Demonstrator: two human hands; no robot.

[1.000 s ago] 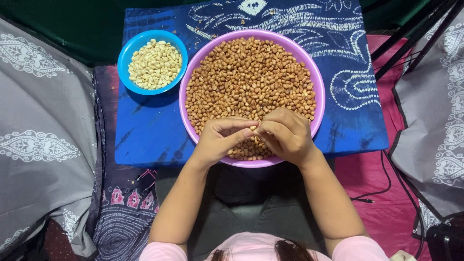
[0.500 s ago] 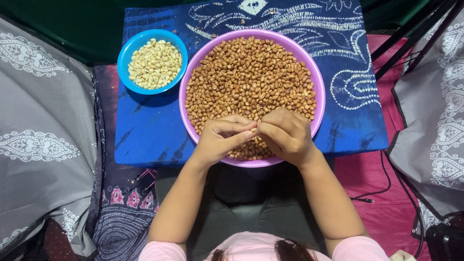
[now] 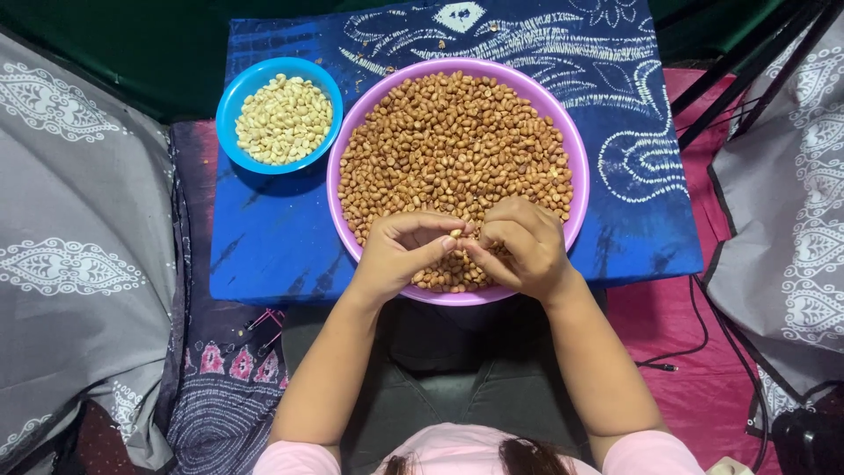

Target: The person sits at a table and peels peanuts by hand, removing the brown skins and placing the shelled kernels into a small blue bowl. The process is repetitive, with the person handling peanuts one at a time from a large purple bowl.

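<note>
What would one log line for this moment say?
left hand: pinching peanut | right hand: fingertips on same peanut | both over purple bowl of brown peanuts | blue bowl: pale peanuts, upper left

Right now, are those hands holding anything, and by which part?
A single peanut, pinched between the fingertips of the left hand and right hand, over the purple bowl; the exact hold is hidden.

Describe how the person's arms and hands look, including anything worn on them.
Both arms are bare from the short pink sleeves down to the wrists. The left hand and right hand wear no gloves; no rings, bracelets or watch show from this view. The fingernails are short and look unpainted. No markings are visible.
</note>
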